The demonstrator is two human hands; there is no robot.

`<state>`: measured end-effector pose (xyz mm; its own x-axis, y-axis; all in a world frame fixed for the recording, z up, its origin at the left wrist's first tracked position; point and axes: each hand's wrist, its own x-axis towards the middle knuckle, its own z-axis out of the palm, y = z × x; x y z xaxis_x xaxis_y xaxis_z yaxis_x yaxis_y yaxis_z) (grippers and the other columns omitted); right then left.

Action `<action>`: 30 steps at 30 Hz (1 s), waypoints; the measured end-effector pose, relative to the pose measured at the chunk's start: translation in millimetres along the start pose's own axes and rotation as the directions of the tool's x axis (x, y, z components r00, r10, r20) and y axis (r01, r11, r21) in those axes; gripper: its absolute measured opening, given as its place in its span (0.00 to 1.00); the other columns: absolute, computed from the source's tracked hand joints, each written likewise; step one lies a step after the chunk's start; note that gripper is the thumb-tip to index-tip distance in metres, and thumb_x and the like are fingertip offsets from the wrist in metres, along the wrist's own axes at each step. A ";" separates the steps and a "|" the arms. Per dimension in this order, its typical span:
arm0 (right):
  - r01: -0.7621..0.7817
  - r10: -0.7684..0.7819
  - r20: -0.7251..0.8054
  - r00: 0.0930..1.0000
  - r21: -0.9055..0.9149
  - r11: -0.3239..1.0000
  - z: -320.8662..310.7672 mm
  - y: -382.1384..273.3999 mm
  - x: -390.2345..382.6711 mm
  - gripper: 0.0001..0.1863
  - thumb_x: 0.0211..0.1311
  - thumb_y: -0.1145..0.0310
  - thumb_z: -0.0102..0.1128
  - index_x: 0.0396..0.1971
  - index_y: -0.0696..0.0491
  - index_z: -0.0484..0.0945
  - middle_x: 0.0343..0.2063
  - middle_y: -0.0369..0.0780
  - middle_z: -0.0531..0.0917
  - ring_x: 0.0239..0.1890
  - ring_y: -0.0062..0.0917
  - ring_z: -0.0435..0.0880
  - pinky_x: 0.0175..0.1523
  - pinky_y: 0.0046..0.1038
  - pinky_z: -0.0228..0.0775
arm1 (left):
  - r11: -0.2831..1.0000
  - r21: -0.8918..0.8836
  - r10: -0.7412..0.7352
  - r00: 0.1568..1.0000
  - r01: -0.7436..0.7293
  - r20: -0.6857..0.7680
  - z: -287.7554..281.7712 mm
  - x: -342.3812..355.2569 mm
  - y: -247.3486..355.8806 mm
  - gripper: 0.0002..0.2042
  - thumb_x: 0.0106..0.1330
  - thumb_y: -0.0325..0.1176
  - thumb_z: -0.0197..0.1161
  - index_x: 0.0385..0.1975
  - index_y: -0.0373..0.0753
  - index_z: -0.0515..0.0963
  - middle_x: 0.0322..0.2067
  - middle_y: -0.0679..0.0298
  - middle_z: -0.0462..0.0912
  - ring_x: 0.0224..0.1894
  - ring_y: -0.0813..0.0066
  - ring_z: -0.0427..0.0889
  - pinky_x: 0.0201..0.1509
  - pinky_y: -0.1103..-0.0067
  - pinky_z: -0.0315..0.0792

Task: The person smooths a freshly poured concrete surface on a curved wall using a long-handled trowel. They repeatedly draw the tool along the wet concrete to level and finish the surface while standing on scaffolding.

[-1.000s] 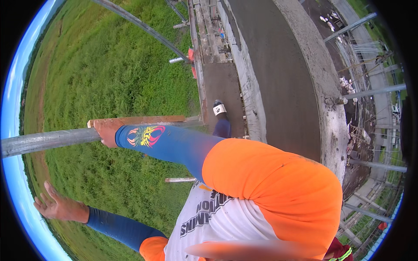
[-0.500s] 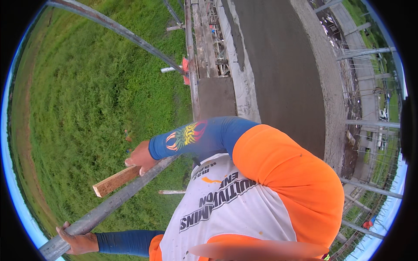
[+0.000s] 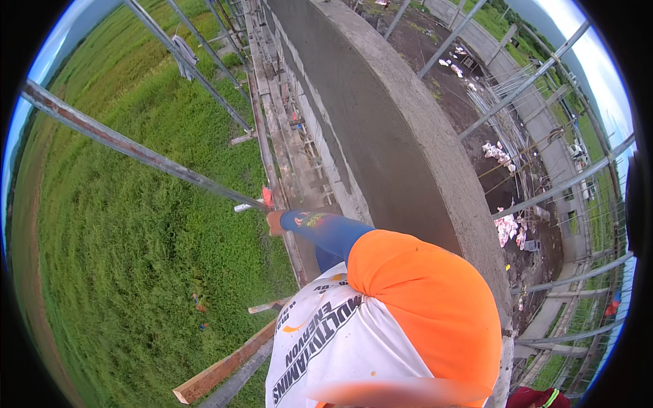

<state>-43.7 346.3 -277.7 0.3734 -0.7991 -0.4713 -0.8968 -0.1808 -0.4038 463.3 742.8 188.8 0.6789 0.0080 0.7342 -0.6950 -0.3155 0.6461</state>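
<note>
The right hand (image 3: 275,223) is at the lower end of a grey metal pole (image 3: 146,161), near the plank walkway (image 3: 287,163); whether its fingers grip the pole or only rest there, I cannot tell. The left hand is out of view. The pole looks stiff, probably rather heavy, and perhaps slippery when wet; its bare round shaft seems the safest place to hold.

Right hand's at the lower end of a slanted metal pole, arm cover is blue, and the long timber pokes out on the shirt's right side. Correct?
Wrong side: the long timber pokes out left of the shirt, per the head view. Right hand at the metal pole's lower end and blue arm cover stand.
</note>
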 end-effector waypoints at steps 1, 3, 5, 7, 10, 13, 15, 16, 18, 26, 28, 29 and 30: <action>0.017 -0.017 -0.008 1.000 0.031 0.999 -27.4 -13.4 14.0 0.22 0.50 0.57 0.66 0.34 0.62 0.87 0.38 0.55 0.88 0.42 0.46 0.89 0.50 0.44 0.81 | 0.991 -0.050 -0.120 0.990 0.124 0.071 0.8 1.1 -4.3 0.32 0.61 0.49 0.75 0.52 0.27 0.74 0.46 0.45 0.83 0.49 0.49 0.80 0.58 0.53 0.72; 0.161 -0.141 -0.122 0.982 0.170 0.972 -79.6 -32.5 33.0 0.23 0.55 0.54 0.65 0.36 0.63 0.86 0.38 0.55 0.87 0.44 0.46 0.88 0.52 0.43 0.79 | 0.970 -0.073 -0.222 0.970 0.230 0.101 -6.7 3.0 -12.9 0.30 0.62 0.49 0.74 0.49 0.26 0.75 0.40 0.47 0.85 0.44 0.54 0.82 0.53 0.55 0.74; 0.224 -0.136 -0.241 0.961 0.393 0.892 -132.8 -51.6 52.3 0.25 0.59 0.55 0.68 0.48 0.60 0.81 0.43 0.52 0.86 0.50 0.45 0.85 0.57 0.43 0.76 | 0.978 -0.065 -0.195 0.980 0.197 0.045 -7.9 3.7 -15.6 0.30 0.65 0.42 0.73 0.55 0.23 0.71 0.38 0.46 0.85 0.40 0.59 0.83 0.48 0.62 0.79; 0.228 -0.118 -0.266 0.957 0.434 0.871 -193.3 -83.3 79.4 0.37 0.61 0.55 0.69 0.65 0.56 0.67 0.56 0.55 0.79 0.57 0.48 0.81 0.63 0.44 0.73 | 0.991 -0.003 -0.136 0.990 0.136 -0.036 -10.8 -1.9 -1.8 0.32 0.65 0.41 0.73 0.58 0.22 0.68 0.38 0.46 0.85 0.40 0.62 0.84 0.46 0.65 0.81; 0.321 -0.148 -0.374 0.915 0.457 0.829 -282.0 -124.0 107.8 0.44 0.62 0.55 0.68 0.73 0.54 0.57 0.64 0.60 0.70 0.61 0.51 0.78 0.66 0.44 0.71 | 0.837 0.530 0.033 0.955 0.135 -0.296 17.0 -18.2 53.1 0.41 0.62 0.50 0.76 0.62 0.23 0.64 0.47 0.41 0.82 0.46 0.58 0.83 0.51 0.66 0.80; 0.474 -0.314 -0.374 0.873 0.497 0.727 -335.3 -156.8 123.3 0.45 0.63 0.54 0.66 0.75 0.54 0.55 0.67 0.59 0.67 0.66 0.52 0.73 0.70 0.45 0.67 | 0.598 0.798 0.760 0.362 -0.067 -0.539 95.0 -51.2 143.4 0.36 0.54 0.51 0.80 0.52 0.26 0.75 0.46 0.42 0.83 0.48 0.47 0.82 0.57 0.50 0.73; 0.527 -0.419 -0.320 0.850 0.495 0.691 -346.2 -165.1 130.3 0.43 0.65 0.53 0.64 0.74 0.54 0.56 0.62 0.56 0.70 0.65 0.51 0.73 0.70 0.47 0.67 | 0.882 0.347 0.453 0.779 -0.320 -0.434 174.3 -74.5 203.9 0.44 0.59 0.54 0.77 0.61 0.23 0.63 0.56 0.38 0.72 0.53 0.50 0.79 0.57 0.58 0.78; 0.545 -0.452 -0.304 0.838 0.487 0.683 -342.6 -164.0 134.2 0.40 0.66 0.53 0.64 0.72 0.53 0.59 0.60 0.54 0.72 0.62 0.50 0.75 0.68 0.47 0.68 | 0.949 0.069 0.314 0.915 -0.307 -0.251 220.5 -85.6 230.6 0.48 0.61 0.56 0.75 0.65 0.21 0.57 0.61 0.36 0.66 0.55 0.51 0.78 0.57 0.62 0.81; 0.627 -0.554 -0.303 0.775 0.478 0.615 -322.1 -137.4 147.3 0.31 0.67 0.53 0.63 0.65 0.52 0.70 0.59 0.51 0.73 0.60 0.47 0.76 0.66 0.47 0.69 | 0.836 0.033 0.538 0.829 -0.548 0.149 324.3 -94.4 283.3 0.45 0.70 0.49 0.68 0.71 0.22 0.50 0.67 0.41 0.63 0.62 0.52 0.75 0.66 0.60 0.75; -0.088 0.046 0.151 0.987 0.283 0.955 -210.2 151.9 216.7 0.22 0.63 0.55 0.60 0.42 0.61 0.86 0.43 0.56 0.87 0.48 0.51 0.86 0.58 0.43 0.78 | 0.974 -0.179 -0.044 0.888 0.140 0.457 648.6 -101.4 389.0 0.48 0.66 0.45 0.72 0.73 0.27 0.46 0.64 0.42 0.71 0.61 0.51 0.78 0.60 0.58 0.82; -0.309 0.281 0.139 0.950 0.275 0.910 -202.0 228.6 210.4 0.19 0.59 0.63 0.63 0.44 0.61 0.87 0.46 0.57 0.86 0.52 0.48 0.86 0.57 0.44 0.79 | 0.963 -0.138 -0.168 0.919 0.230 0.358 671.3 -97.0 387.5 0.55 0.57 0.43 0.80 0.72 0.22 0.46 0.59 0.36 0.71 0.54 0.47 0.82 0.50 0.60 0.88; -0.376 0.347 0.161 0.924 0.209 0.903 -205.0 262.0 206.4 0.18 0.59 0.64 0.62 0.44 0.61 0.87 0.46 0.57 0.86 0.52 0.49 0.86 0.57 0.44 0.79 | 0.968 -0.157 -0.139 0.939 0.195 0.314 675.7 -98.3 382.3 0.54 0.58 0.42 0.79 0.72 0.22 0.46 0.59 0.36 0.71 0.53 0.47 0.82 0.50 0.60 0.88; -0.439 0.414 0.176 0.893 0.139 0.887 -209.8 283.8 207.4 0.18 0.59 0.65 0.62 0.44 0.61 0.87 0.46 0.57 0.86 0.53 0.50 0.86 0.57 0.45 0.79 | 0.969 -0.158 -0.138 0.946 0.190 0.292 679.7 -98.4 379.1 0.53 0.59 0.40 0.78 0.72 0.22 0.46 0.59 0.36 0.71 0.52 0.47 0.83 0.50 0.60 0.87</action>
<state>-270.6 9.0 -325.6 0.0036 -0.6872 -0.7265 -0.9269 0.2703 -0.2603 293.9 -22.5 219.6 0.8074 -0.2262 0.5449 -0.5821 -0.1544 0.7983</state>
